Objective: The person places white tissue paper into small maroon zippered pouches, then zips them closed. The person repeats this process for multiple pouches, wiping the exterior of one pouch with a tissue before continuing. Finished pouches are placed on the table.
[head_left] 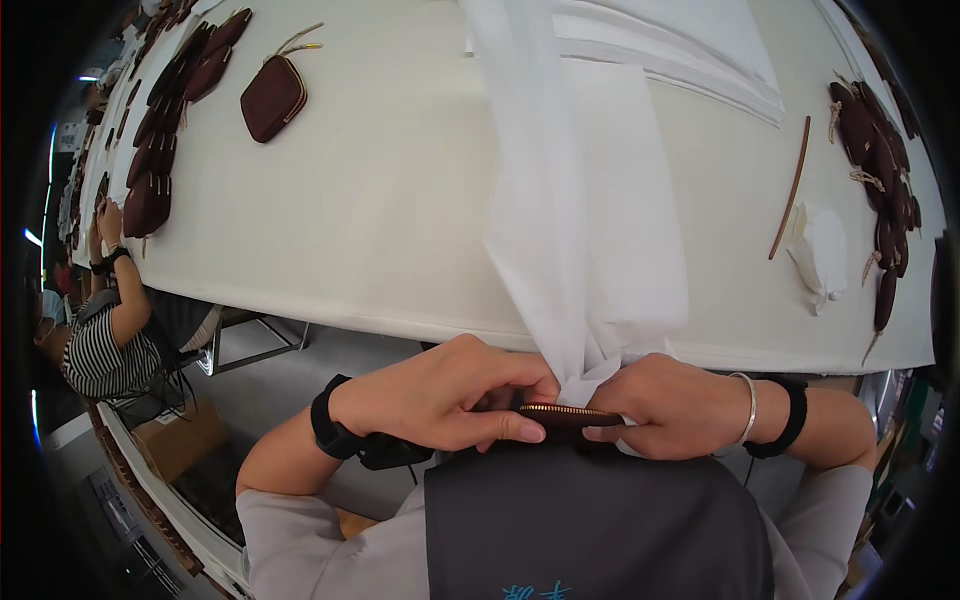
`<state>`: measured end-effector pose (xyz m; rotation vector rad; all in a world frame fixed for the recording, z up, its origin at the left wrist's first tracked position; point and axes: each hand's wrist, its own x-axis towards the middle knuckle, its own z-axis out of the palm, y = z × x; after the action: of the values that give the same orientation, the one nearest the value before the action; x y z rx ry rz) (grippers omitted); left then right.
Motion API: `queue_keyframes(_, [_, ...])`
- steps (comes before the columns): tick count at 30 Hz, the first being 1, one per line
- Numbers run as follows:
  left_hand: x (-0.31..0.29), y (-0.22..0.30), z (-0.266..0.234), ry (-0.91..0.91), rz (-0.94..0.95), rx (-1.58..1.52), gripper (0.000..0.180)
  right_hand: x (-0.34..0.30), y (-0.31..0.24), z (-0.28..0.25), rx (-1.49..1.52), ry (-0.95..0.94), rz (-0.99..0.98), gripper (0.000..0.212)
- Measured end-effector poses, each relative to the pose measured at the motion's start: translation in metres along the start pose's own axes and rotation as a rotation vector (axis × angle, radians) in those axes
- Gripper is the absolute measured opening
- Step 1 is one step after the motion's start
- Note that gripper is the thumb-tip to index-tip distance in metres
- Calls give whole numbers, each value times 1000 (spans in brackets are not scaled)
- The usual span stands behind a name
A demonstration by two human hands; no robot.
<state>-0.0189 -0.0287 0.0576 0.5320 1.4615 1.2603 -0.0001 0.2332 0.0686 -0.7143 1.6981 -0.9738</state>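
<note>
Close to my body, past the table's near edge, I hold a small dark maroon zip pouch (570,420) with its gold zipper facing up. My left hand (450,395) grips its left end, the thumb lying along the near side. Around the right end my right hand (675,410) is closed, with thumb and fingers on the pouch. A long sheet of white tissue paper (545,180) runs from the far side of the table down to the pouch. Its gathered end goes in between my hands at the zipper; how far it reaches inside is hidden.
One maroon pouch (273,98) with a strap lies at the far left of the cream-covered table (380,200). More pouches (150,170) line the left, others (880,160) the right. Nearby are a brown strip (791,188), crumpled paper (817,255) and stacked white sheets (670,50). A co-worker (110,330) sits left.
</note>
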Motion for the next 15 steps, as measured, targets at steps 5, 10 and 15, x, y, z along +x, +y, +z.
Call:
queue_keyframes(5, [2,0,3,-20,53,-74,13,-1,-12,-10,174,-46,161,37])
queue_keyframes(10, [0,-11,12,104,342,270,16,-4,10,3,169,-42,-16,36])
queue_keyframes(15, [-3,-23,15,216,443,606,20,-2,15,10,287,-57,-138,33])
